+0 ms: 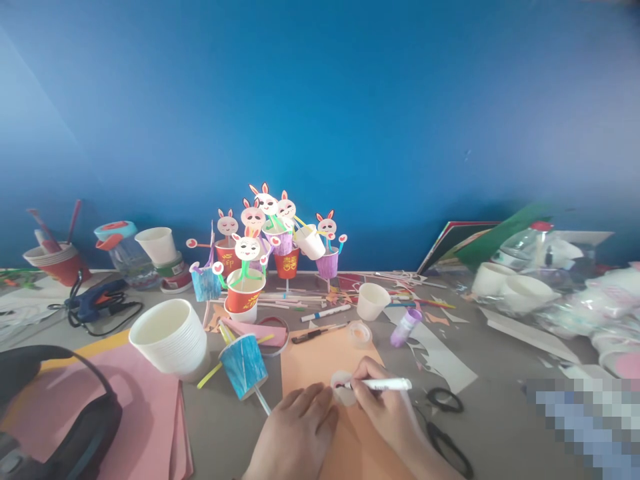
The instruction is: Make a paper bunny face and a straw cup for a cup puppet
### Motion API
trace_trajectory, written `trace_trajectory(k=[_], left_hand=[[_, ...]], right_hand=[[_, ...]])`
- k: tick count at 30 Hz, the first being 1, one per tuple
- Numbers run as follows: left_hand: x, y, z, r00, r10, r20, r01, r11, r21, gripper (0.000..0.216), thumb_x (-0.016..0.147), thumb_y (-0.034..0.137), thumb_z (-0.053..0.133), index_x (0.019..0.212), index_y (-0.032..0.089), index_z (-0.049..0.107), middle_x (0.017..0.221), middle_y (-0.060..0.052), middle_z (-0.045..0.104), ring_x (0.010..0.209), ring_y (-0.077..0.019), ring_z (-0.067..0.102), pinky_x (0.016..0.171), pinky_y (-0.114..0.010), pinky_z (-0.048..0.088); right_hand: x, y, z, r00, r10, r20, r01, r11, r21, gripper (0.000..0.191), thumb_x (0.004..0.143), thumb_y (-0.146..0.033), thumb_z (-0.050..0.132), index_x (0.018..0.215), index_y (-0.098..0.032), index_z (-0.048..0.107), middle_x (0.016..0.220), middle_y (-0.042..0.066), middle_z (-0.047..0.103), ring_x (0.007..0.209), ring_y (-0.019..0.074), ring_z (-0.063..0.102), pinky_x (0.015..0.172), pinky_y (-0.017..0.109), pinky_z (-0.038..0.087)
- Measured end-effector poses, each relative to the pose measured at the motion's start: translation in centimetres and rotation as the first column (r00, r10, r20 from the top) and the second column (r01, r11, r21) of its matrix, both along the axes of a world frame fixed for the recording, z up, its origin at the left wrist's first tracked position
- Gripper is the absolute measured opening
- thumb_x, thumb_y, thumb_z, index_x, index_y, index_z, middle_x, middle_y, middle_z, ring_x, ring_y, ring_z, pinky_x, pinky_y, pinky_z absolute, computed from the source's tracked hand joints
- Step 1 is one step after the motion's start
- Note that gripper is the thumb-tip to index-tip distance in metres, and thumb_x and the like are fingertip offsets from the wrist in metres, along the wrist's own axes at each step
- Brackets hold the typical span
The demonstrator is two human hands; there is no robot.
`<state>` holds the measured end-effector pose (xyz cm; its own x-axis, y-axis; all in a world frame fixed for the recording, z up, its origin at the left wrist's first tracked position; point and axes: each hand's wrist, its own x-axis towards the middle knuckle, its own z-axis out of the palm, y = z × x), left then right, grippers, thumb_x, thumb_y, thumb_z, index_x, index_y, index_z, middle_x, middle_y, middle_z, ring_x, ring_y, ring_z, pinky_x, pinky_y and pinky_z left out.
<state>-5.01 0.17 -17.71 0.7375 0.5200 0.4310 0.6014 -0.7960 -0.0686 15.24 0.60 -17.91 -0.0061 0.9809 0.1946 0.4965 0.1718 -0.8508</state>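
Note:
My right hand (387, 413) is closed around a white marker pen (393, 384), its tip on a small white paper disc (345, 397). A dark mark shows near the tip. The disc lies on a sheet of orange paper (303, 363). My left hand (297, 430) rests flat on the sheet with its fingers outstretched, the fingertips at the disc's left edge. Left of the sheet, a blue-coloured paper cup (244, 365) with a straw leans over. Behind it stand several paper-cup rabbits, one in a red cup (243, 300).
Black scissors (445, 427) lie right of my right hand, near a purple glue stick (406, 327). A stack of white cups (170, 340) and pink paper (115, 407) are at left. Tape (359, 333), a black pen (313, 333) and scraps lie farther back. Plastic bags (595, 300) fill the right.

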Motion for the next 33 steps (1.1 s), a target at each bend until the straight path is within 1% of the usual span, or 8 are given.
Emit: trace_trajectory(k=[3,7,12,18,23,33], left_hand=[[0.00,0.02,-0.13,0.999,-0.003,-0.033,0.002,0.999,-0.032,0.021,0.099,0.029,0.050,0.109,0.020,0.067,0.121,-0.002,0.073,0.110,-0.0200,0.065,0.083,-0.031,0.054],[0.01,-0.04,-0.26,1.000,0.006,0.000,-0.006,1.000,-0.019,0.021,0.099,0.028,0.050,0.108,0.021,0.068,0.121,-0.001,0.073,0.109,-0.0200,0.066,0.083,-0.031,0.054],[-0.04,-0.08,-0.31,1.000,-0.001,-0.023,0.001,0.999,-0.038,0.021,0.099,0.029,0.049,0.109,0.021,0.067,0.122,-0.002,0.072,0.110,-0.0204,0.066,0.083,-0.032,0.054],[-0.02,-0.12,-0.08,1.000,0.006,-0.007,-0.006,0.999,-0.041,0.020,0.099,0.028,0.051,0.109,0.021,0.067,0.121,-0.002,0.073,0.108,-0.0200,0.067,0.083,-0.030,0.054],[-0.01,-0.07,-0.03,1.000,-0.003,0.011,0.004,1.000,-0.021,0.019,0.097,0.028,0.054,0.108,0.020,0.067,0.120,-0.001,0.074,0.107,-0.0203,0.068,0.081,-0.031,0.055],[0.01,-0.20,-0.20,1.000,0.009,-0.024,-0.010,0.999,-0.046,0.019,0.098,0.028,0.054,0.110,0.021,0.066,0.123,-0.002,0.072,0.110,-0.0207,0.066,0.083,-0.032,0.055]], right_hand=[[0.02,-0.01,0.03,1.000,0.002,0.010,-0.002,1.000,-0.002,0.023,0.089,-0.030,0.049,0.067,-0.024,0.042,0.057,-0.007,0.042,0.052,0.0127,0.041,0.050,0.022,0.034],[-0.07,-0.01,0.19,1.000,0.020,0.006,-0.020,1.000,0.011,0.024,0.089,-0.029,0.049,0.067,-0.025,0.042,0.057,-0.007,0.041,0.051,0.0127,0.040,0.049,0.022,0.033],[-0.03,0.01,0.20,1.000,-0.005,0.007,0.005,1.000,-0.005,0.025,0.089,-0.031,0.049,0.066,-0.025,0.042,0.056,-0.006,0.043,0.052,0.0133,0.042,0.049,0.022,0.034],[-0.07,-0.10,0.33,0.999,0.014,0.046,-0.014,1.000,0.010,0.024,0.090,-0.031,0.047,0.067,-0.025,0.040,0.059,-0.007,0.039,0.053,0.0132,0.040,0.051,0.023,0.033],[-0.12,-0.10,0.50,1.000,-0.003,0.015,0.003,1.000,0.000,0.024,0.088,-0.030,0.048,0.066,-0.025,0.041,0.057,-0.008,0.038,0.050,0.0128,0.039,0.048,0.022,0.032],[-0.16,-0.04,0.32,1.000,-0.004,-0.006,0.004,1.000,0.011,0.024,0.087,-0.029,0.050,0.065,-0.025,0.041,0.056,-0.007,0.041,0.050,0.0126,0.041,0.048,0.022,0.033]])
